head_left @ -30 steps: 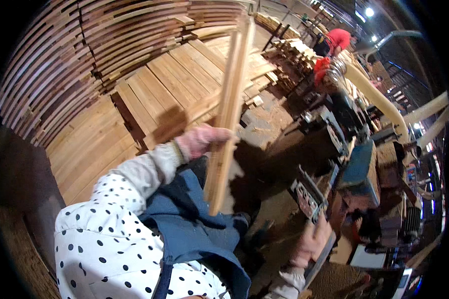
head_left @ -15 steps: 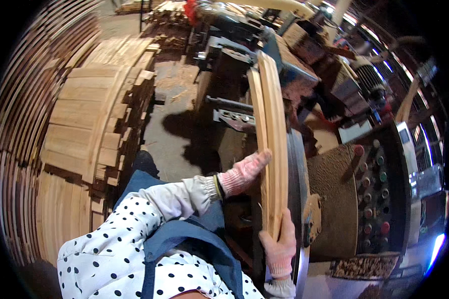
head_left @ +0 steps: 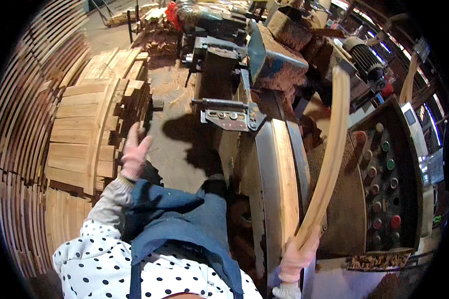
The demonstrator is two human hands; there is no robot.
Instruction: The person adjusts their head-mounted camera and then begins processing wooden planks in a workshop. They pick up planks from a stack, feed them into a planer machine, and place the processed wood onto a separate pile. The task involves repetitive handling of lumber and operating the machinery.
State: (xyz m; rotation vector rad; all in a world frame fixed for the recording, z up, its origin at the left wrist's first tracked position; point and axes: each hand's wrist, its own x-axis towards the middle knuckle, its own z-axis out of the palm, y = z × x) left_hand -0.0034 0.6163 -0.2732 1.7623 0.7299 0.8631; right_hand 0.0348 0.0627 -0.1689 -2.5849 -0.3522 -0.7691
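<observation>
My right hand (head_left: pixel 300 256), in a pale pink glove, is closed around the near end of a long wooden board (head_left: pixel 333 139). This board slants up and away to the right, over the machine's control side. Just left of it, a second wooden board (head_left: pixel 285 174) lies lengthwise on the machine's metal bed, its near end close to my right hand; whether the hand touches it I cannot tell. My left hand (head_left: pixel 135 152), gloved the same way, is empty with fingers spread, near the right edge of a stack of boards (head_left: pixel 80 119).
Ahead of the lying board stands a sawdust-covered machine housing (head_left: pixel 282 62), with a metal bracket (head_left: pixel 229 118) left of the bed. A panel of coloured buttons (head_left: pixel 391 184) is on the right. Tall layered timber (head_left: pixel 20 149) fills the far left.
My left hand has let go of the boards and swung left to the stack. The boards have parted: one now rests on the bed, the other leans right in my right hand.
</observation>
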